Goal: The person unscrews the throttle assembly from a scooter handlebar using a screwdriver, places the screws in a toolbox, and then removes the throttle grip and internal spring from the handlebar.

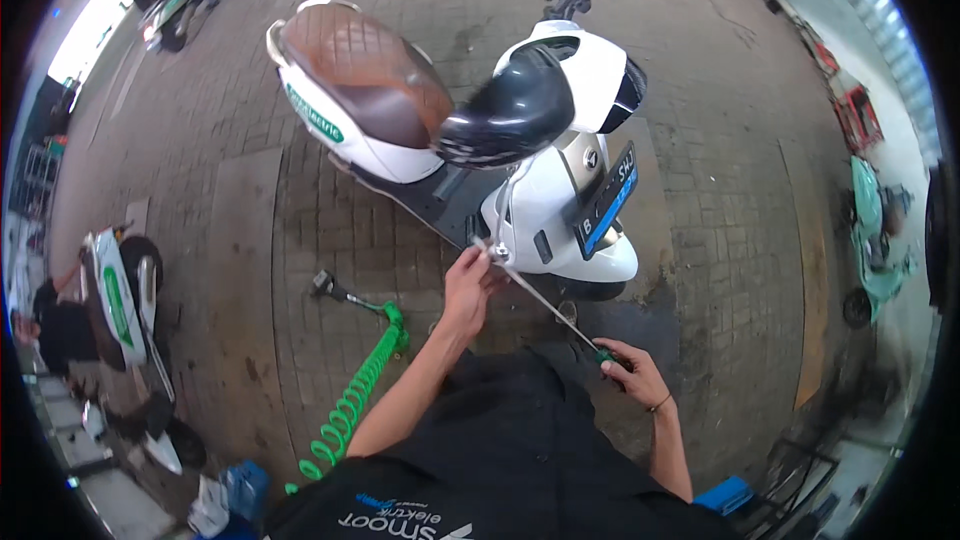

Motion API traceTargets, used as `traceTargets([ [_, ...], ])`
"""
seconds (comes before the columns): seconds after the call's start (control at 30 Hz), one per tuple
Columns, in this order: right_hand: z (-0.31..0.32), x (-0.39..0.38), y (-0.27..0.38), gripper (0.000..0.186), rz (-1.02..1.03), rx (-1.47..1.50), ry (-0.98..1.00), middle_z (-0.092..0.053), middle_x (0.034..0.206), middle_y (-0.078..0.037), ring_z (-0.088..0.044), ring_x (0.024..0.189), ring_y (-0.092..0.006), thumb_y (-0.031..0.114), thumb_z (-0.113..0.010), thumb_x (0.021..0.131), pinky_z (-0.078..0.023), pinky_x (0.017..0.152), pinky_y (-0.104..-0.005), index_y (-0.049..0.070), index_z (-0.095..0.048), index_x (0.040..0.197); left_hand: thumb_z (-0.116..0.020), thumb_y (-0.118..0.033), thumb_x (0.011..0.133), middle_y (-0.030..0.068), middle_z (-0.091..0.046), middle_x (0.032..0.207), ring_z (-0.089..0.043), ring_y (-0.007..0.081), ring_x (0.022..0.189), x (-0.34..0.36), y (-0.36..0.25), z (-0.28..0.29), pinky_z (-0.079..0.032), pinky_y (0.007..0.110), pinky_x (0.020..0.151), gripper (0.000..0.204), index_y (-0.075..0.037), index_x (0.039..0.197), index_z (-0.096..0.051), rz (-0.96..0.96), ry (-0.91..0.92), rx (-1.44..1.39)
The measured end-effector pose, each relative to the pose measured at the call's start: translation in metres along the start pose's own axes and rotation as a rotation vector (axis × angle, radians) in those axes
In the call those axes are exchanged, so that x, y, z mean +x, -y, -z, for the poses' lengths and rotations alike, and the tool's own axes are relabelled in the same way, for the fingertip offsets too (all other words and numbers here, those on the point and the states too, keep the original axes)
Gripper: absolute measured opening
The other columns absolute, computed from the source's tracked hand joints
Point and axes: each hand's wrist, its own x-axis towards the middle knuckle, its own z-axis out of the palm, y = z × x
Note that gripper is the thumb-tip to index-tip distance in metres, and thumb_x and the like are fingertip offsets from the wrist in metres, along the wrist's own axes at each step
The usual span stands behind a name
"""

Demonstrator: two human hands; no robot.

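A white scooter (pixel 525 215) stands in front of me, with a brown quilted seat (pixel 350 55) and a dark number plate (pixel 608 205) on its front. My right hand (pixel 642 380) is closed round the green and black handle of a long screwdriver (pixel 550 304). Its thin shaft slants up and left to the scooter's side panel, by a small round metal part (pixel 500 255). At that spot my left hand (pixel 466 295) pinches with thumb and fingers near the shaft's far end. What lies between those fingers is too small to tell.
A coiled green air hose (pixel 360 390) with a dark tool (pixel 328 285) lies on the paved floor at left. Another white scooter (pixel 118 300) stands farther left, with a person beside it. A mint-green scooter (pixel 872 230) stands by the right wall.
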Motion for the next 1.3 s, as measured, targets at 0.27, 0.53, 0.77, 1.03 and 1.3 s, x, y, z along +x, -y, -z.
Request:
traceTargets([
  [0.27, 0.08, 0.056, -0.009, 0.04, 0.285, -0.026, 0.011, -0.062, 0.085, 0.001, -0.051, 0.07, -0.0064, 0.015, -0.067, 0.098, -0.042, 0.062, -0.0236, 0.007, -0.064, 0.136, -0.058, -0.009, 0.104, 0.0049, -0.069, 0.107, -0.064, 0.014, 0.089, 0.069, 0.013, -0.097, -0.054, 0.035, 0.08, 0.043, -0.01, 0.146, -0.053, -0.375, -0.085, -0.151],
  [0.53, 0.108, 0.11, -0.001, 0.04, 0.322, 0.114, 0.151, -0.06, 0.086, 0.002, -0.049, 0.067, -0.0051, 0.021, -0.068, 0.099, -0.039, 0.059, -0.0224, 0.004, -0.064, 0.135, -0.06, -0.014, 0.104, 0.0006, -0.066, 0.101, -0.062, 0.0163, 0.086, 0.092, -0.001, -0.126, -0.051, 0.035, 0.081, 0.044, -0.015, 0.148, -0.053, -0.504, -0.134, -0.258],
  [0.77, 0.105, 0.126, -0.008, 0.042, 0.191, 0.253, 0.21, -0.061, 0.084, 0.002, -0.051, 0.063, -0.0045, 0.022, -0.07, 0.098, -0.04, 0.056, -0.0204, 0.006, -0.064, 0.137, -0.062, -0.008, 0.102, 0.0034, -0.068, 0.106, -0.062, 0.0163, 0.088, 0.095, -0.005, -0.131, -0.052, 0.036, 0.081, 0.053, -0.017, 0.152, -0.048, -0.519, -0.18, -0.283],
  [1.03, 0.11, 0.127, 0.004, 0.041, 0.186, 0.214, 0.206, -0.06, 0.083, 0.003, -0.05, 0.064, -0.0038, 0.018, -0.071, 0.097, -0.038, 0.055, -0.0203, 0.006, -0.065, 0.136, -0.062, -0.006, 0.101, 0.0049, -0.067, 0.11, -0.062, 0.0195, 0.089, 0.097, -0.004, -0.127, -0.052, 0.037, 0.083, 0.055, -0.018, 0.152, -0.047, -0.507, -0.153, -0.327],
  [1.3, 0.124, 0.14, 0.001, 0.049, -0.122, 0.67, 0.546, -0.061, 0.081, -0.011, -0.043, 0.047, -0.008, 0.022, -0.055, 0.103, -0.034, 0.042, -0.0229, 0.006, -0.049, 0.148, -0.061, 0.0, 0.098, 0.0066, -0.067, 0.112, -0.064, 0.0211, 0.097, 0.086, -0.006, -0.131, -0.052, 0.038, 0.089, 0.059, -0.014, 0.153, -0.045, -0.514, -0.095, -0.276],
])
